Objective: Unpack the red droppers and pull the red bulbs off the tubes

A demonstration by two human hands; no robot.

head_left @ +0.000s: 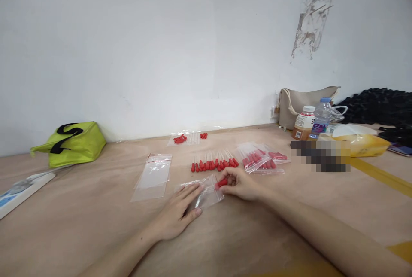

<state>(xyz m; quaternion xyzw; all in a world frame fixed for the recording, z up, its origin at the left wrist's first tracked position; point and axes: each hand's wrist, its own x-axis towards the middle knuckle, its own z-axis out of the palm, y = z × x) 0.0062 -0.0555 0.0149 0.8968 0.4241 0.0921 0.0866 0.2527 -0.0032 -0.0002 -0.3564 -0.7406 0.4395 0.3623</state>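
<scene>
pinching a red bulb (221, 183), right hand (240, 184) meets clear bag (208, 198) at its edge; left hand (177, 211) splayed atop; bare tabletop (222, 242) nearer.

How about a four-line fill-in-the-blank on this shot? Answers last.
1. The person's ____ hand pinches a red-ended piece.
2. The other hand rests on a clear bag; the flat stack of bags lies to the ____ of the row of red-ended pieces.
3. The bottle of brown drink has a ____ cap.
4. The clear bottle beside it has a ____ cap.

Missing words: right; left; white; blue
</scene>
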